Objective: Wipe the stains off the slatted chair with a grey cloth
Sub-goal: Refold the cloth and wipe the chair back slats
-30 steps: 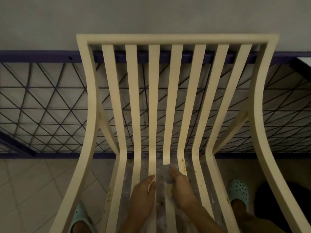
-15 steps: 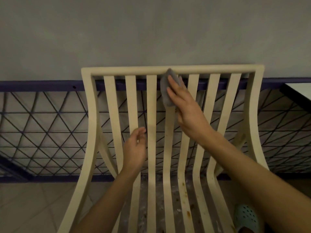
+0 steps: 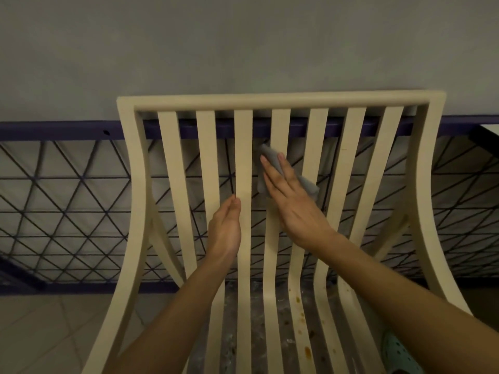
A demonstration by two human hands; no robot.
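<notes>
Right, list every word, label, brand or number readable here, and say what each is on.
None. No lettering shows on the slatted chair, the grey cloth under the right hand, the wall or the shoe.

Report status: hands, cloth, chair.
Right hand flat, pressing cloth on a back slat of the chair. Left hand open at the neighbouring slat. Brown stains on seat slats, unwiped. Nothing in the way.

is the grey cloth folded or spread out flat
Folded, apparently: the grey cloth is a small thick pad under the right hand, fingers flat, pressed on a chair slat.
</notes>
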